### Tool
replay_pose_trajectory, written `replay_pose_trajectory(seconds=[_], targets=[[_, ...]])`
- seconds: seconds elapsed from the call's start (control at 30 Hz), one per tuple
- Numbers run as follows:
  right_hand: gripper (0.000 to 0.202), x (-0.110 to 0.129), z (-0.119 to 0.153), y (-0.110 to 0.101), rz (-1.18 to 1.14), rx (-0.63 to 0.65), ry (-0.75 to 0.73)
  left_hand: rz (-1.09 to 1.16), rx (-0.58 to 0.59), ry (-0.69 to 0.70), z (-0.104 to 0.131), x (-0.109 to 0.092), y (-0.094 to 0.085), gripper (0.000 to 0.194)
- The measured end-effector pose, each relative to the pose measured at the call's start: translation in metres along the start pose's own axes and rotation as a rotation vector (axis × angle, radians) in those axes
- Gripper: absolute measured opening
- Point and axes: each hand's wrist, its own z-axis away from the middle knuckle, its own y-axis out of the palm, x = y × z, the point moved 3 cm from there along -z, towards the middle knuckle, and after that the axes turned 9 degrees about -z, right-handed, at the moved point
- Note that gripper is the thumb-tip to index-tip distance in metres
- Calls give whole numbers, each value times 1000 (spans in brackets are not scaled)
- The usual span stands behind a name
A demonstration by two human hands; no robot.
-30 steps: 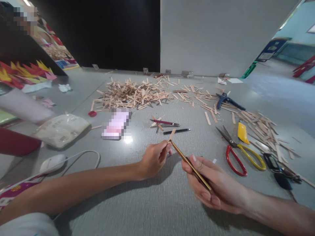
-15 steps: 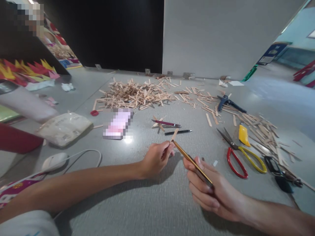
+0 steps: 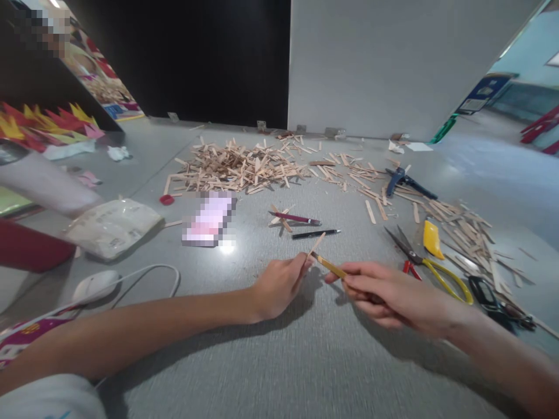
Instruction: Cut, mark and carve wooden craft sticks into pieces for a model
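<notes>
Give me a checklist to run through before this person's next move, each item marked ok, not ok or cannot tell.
1. Wooden stick held: ok, pinched in the left hand.
2. Gold tool held: ok, gripped in the right hand.
3. Tool's tip touching the stick: cannot tell; they meet in this view, but contact is too small to confirm.
4. Left hand well away from the tip: not ok; its fingertips are close by.
5. Stick clear of the black pen: cannot tell; its far end overlaps the pen in view.
6. Scissors closed: not ok; the blades lie apart.
</notes>
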Motion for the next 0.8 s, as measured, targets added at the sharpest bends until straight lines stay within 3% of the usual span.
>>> replay_pose_trajectory(seconds=[0.17,0.3,0.43,0.53,0.67,0.8], targets=[[43,5,3,-9,196,84,59,-62,90,32,3,-1,4,24],[42,-27,-8,12,210,87,184,-121,117,10,7,-1,6,21],[37,-52,-18,24,158,8,89,-153,128,7,8,1,9,26],[42,-38,-12,12,193,89,110,-146,154,54,8,1,10,21],[47,-20,-3,-1,251,196,332,-124,157,100,9,-1,9,18],[42,-39,-17,16,-3,99,116,-120,105,61,8,-1,8,19]])
